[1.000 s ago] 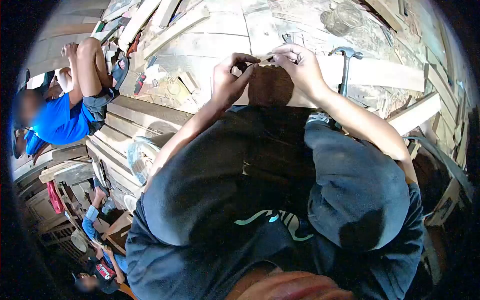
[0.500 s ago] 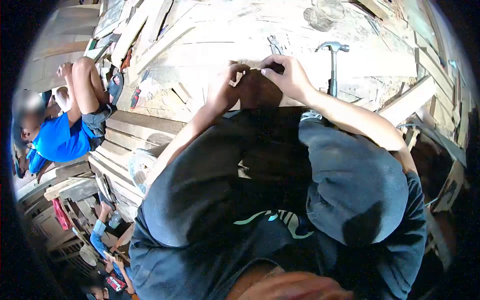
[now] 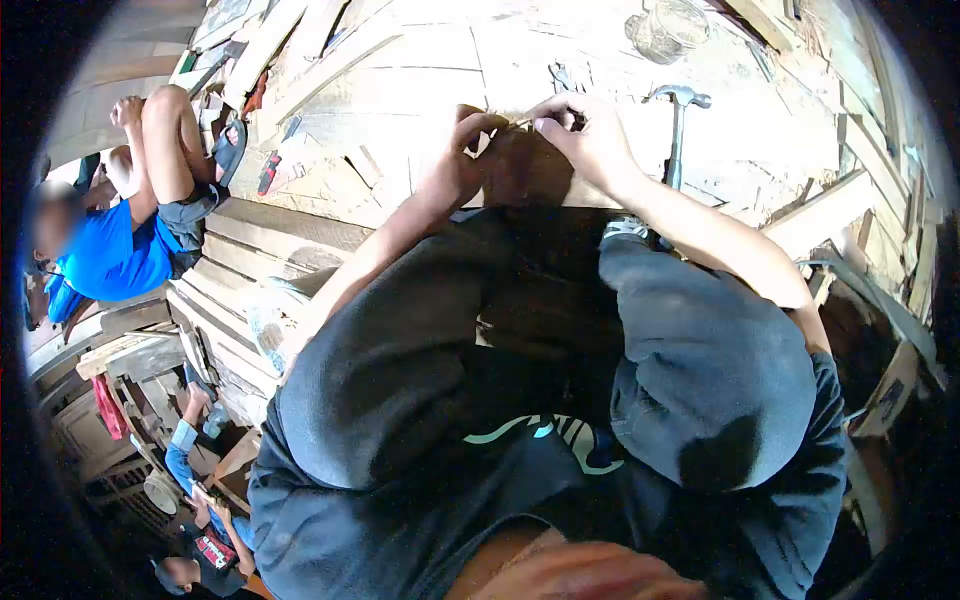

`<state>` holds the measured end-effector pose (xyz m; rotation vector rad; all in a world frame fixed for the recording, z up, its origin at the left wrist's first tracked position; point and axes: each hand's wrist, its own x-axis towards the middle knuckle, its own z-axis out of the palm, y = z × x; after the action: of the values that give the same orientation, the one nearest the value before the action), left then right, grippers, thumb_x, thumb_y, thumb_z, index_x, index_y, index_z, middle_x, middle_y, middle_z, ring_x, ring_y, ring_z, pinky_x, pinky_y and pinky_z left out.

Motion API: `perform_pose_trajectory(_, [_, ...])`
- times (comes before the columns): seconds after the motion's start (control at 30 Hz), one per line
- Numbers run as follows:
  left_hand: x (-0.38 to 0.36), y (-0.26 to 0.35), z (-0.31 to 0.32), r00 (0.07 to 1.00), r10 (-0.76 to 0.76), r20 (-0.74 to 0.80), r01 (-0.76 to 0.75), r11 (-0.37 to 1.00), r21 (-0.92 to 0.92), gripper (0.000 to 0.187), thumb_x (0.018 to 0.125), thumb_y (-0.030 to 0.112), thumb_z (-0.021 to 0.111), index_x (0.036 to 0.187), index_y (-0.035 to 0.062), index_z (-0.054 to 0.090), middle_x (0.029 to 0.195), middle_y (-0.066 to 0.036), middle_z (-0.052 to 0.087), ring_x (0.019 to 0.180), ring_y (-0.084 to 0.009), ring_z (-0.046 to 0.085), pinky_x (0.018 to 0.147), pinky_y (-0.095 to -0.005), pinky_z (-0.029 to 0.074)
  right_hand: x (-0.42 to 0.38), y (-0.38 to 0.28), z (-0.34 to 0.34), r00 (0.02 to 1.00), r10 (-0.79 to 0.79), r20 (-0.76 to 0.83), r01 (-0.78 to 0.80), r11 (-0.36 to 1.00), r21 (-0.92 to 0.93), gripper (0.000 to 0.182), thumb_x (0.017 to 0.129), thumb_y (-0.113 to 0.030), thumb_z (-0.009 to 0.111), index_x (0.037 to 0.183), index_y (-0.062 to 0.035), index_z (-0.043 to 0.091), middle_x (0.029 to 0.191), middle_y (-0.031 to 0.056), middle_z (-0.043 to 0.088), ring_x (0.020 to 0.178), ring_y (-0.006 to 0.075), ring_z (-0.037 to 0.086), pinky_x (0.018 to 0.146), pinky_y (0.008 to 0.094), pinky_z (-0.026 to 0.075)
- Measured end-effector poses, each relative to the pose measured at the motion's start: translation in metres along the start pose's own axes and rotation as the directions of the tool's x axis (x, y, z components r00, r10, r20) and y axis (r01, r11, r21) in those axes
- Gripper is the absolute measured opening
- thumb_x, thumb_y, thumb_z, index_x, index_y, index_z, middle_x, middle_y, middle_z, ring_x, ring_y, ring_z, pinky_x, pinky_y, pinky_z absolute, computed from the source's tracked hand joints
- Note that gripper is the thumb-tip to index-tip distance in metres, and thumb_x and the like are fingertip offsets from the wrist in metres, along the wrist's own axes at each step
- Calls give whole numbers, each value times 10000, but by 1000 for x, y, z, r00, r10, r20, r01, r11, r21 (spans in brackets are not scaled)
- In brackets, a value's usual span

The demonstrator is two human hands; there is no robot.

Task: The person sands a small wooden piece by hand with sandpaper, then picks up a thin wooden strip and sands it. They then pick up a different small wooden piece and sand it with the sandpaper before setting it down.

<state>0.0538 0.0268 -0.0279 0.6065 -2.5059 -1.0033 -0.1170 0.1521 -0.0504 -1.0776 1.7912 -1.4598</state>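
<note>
My left hand (image 3: 466, 158) and my right hand (image 3: 592, 142) are close together over the pale wooden floor, thumbs and fingers closed in a pinch. A small, thin light-coloured piece (image 3: 518, 123) lies between the fingertips, too small to name. Under it a dark shadow falls on the boards. Just right of my right hand lies a claw hammer (image 3: 677, 135), head away from me. Beyond the fingertips is a metal tool like pliers (image 3: 559, 74), partly hidden by my right hand.
Clear plastic-looking containers (image 3: 678, 25) stand at the back. A red-handled tool (image 3: 268, 173) lies at left. Wooden offcuts (image 3: 822, 212) are scattered at right. A person in a blue shirt (image 3: 120, 255) sits at left, and another person (image 3: 205, 545) is at lower left.
The view has shifted slightly, so the hammer and floor appear a little further right. Both hands stay pinched together, with the fingers slightly rearranged. The person at lower left has moved a little.
</note>
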Motion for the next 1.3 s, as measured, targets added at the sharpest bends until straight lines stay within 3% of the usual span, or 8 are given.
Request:
perform_pose_trajectory(0.43, [1, 1, 3, 1000, -28, 14, 28, 999, 33, 236, 827, 98, 780, 1056, 110, 727, 894, -61, 654, 657, -162, 589, 610, -297, 500, -3, -6, -2, 1000, 1, 3, -1, 1000, 29, 114, 845, -86, 728, 952, -45, 726, 776, 34, 681, 658, 97, 533, 625, 262, 450])
perform_pose_trajectory(0.63, [0, 4, 3, 1000, 3, 8, -3, 1000, -29, 208, 835, 116, 774, 1039, 106, 732, 872, -66, 659, 654, -170, 599, 602, -294, 497, -3, -17, -5, 1000, -21, 1, 21, 999, -50, 115, 845, -88, 717, 954, -48, 721, 802, 61, 705, 727, 108, 624, 694, 271, 503])
perform_pose_trajectory(0.77, [3, 5, -5, 981, 192, -6, -191, 980, 62, 245, 786, 57, 786, 1023, 97, 736, 881, -71, 666, 695, -185, 633, 610, -301, 509, -2, -20, -5, 995, -103, -9, 101, 989, -108, 125, 820, -105, 720, 932, -56, 695, 823, 113, 716, 767, 219, 707, 701, 330, 541])
perform_pose_trajectory(0.97, [5, 10, -4, 945, 325, -46, -313, 934, 170, 313, 741, 27, 797, 1043, 94, 747, 890, -79, 674, 740, -225, 664, 661, -328, 555, 0, -35, -9, 960, -276, -47, 244, 908, -340, 159, 772, -161, 745, 898, -90, 680, 792, 116, 698, 756, 319, 688, 682, 394, 542])
perform_pose_trajectory(1.07, [4, 16, -10, 929, 368, -27, -352, 906, 237, 315, 735, 27, 804, 1036, 100, 748, 887, -67, 672, 736, -221, 663, 636, -327, 553, 0, -39, -13, 932, -363, -10, 326, 847, -419, 116, 775, -120, 748, 864, -75, 690, 775, 93, 696, 740, 251, 695, 711, 335, 539])
perform_pose_trajectory(1.17, [5, 22, -10, 902, 425, -74, -392, 879, 272, 259, 731, 52, 809, 974, 105, 736, 842, -48, 656, 701, -218, 645, 604, -332, 530, 2, -39, -14, 879, -477, -11, 419, 782, -461, 105, 772, -121, 756, 848, -85, 692, 734, 78, 684, 687, 243, 684, 658, 335, 534])
perform_pose_trajectory(1.23, [7, 25, -7, 893, 428, -135, -383, 884, 268, 162, 734, 101, 811, 862, 107, 710, 752, -24, 625, 642, -211, 612, 569, -344, 491, 1, -40, -14, 907, -421, -27, 369, 823, -432, 109, 771, -123, 760, 841, -80, 689, 731, 80, 686, 676, 243, 684, 638, 331, 534])
perform_pose_trajectory(1.3, [7, 24, -9, 894, 429, -132, -395, 891, 225, 177, 730, 94, 809, 878, 102, 712, 764, -26, 631, 644, -210, 614, 574, -339, 494, 1, -40, -13, 920, -390, -41, 340, 846, -412, 111, 772, -125, 762, 838, -76, 687, 734, 82, 689, 667, 240, 684, 624, 327, 533])
